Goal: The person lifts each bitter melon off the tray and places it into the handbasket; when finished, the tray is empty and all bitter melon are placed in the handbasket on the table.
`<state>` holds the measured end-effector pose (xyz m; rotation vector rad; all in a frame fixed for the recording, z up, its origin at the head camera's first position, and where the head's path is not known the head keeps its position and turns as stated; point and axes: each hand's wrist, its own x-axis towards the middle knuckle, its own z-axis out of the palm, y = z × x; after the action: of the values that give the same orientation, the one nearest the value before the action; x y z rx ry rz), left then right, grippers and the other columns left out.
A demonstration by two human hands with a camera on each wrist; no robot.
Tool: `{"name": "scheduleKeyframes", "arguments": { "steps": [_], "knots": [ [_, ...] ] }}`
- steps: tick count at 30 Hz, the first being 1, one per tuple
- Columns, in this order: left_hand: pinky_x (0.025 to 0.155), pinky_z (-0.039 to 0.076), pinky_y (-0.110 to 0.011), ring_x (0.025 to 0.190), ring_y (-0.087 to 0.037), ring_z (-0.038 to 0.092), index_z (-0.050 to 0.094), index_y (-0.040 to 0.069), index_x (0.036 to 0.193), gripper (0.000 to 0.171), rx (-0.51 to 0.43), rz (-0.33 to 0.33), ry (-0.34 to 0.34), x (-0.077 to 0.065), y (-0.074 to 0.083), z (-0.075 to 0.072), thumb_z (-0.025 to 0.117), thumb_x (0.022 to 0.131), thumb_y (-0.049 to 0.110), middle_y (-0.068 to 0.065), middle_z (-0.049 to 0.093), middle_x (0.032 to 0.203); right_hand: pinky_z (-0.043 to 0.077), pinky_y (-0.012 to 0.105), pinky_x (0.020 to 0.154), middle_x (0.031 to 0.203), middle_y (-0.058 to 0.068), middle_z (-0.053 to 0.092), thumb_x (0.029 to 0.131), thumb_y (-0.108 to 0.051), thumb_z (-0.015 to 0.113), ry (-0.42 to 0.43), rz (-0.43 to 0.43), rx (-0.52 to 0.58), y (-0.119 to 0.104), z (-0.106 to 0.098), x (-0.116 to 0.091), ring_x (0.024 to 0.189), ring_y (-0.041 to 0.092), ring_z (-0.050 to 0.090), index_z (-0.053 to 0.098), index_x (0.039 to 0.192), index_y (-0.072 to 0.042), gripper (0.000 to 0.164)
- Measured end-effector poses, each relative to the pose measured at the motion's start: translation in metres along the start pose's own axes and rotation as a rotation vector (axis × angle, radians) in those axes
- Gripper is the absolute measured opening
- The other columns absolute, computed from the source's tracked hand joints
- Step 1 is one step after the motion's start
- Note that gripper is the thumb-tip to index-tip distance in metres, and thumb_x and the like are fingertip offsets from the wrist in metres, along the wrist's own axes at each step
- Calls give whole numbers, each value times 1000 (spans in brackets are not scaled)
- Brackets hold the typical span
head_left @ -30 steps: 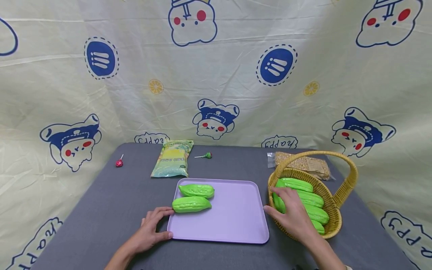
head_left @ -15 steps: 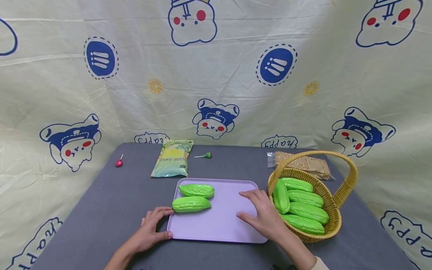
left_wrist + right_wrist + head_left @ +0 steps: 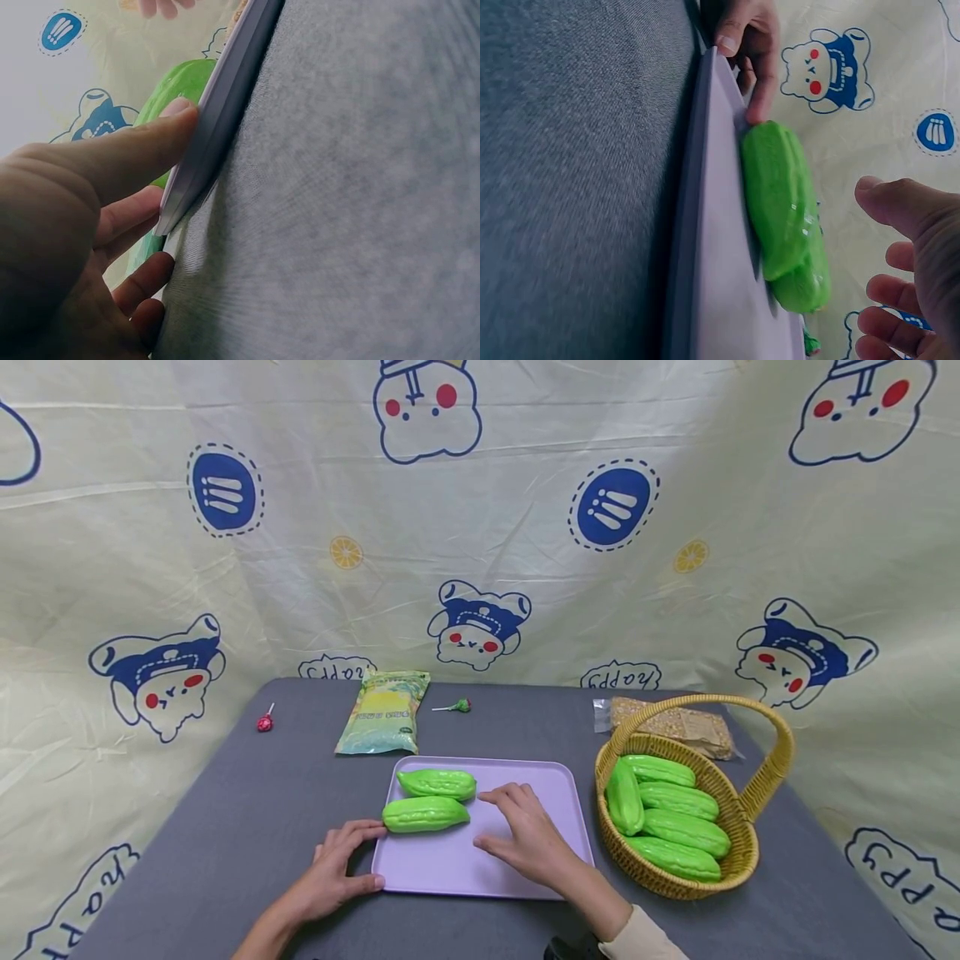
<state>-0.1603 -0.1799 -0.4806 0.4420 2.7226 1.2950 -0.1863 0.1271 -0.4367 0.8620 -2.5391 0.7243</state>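
Gourds (image 3: 426, 814): green pair side by side on the left half of the lilac tray (image 3: 517, 872), long axes running left to right
Left hand (image 3: 337, 870): nearer, relaxed fingers and thumb resting against the tray's left rim
Right hand (image 3: 531, 837): empty, fingers parted, just right of the pair
Lettering: "happy," upside down on the cloth backdrop (image 3: 480, 527); print on the yellow-green packet (image 3: 384, 712) too small to read

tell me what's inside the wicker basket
Five green gourds are visible inside the basket. They cover its bottom, so whatever lies beneath them cannot be seen.
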Motion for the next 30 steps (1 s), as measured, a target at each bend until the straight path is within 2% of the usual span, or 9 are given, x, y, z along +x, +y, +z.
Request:
{"name": "scheduleKeyframes", "arguments": {
  "steps": [13, 30],
  "knots": [
    [83, 22, -37, 119, -24, 33, 55, 19, 126, 57, 10, -41, -26, 2, -1, 0, 75, 76, 38, 0, 46, 136, 39, 29, 77, 102, 4, 57, 71, -30, 80, -32, -2, 3, -6, 33, 19, 90, 13, 44, 62, 115, -9, 52],
    [83, 22, -37, 121, -24, 33, 55, 19, 125, 56, 7, -42, -21, 1, 0, 0, 76, 76, 37, 1, 46, 136, 39, 29, 80, 103, 2, 53, 74, -35, 79, -46, 21, -48, -13, 54, 33, 93, 15, 45, 63, 116, -14, 50]
  ]
}}
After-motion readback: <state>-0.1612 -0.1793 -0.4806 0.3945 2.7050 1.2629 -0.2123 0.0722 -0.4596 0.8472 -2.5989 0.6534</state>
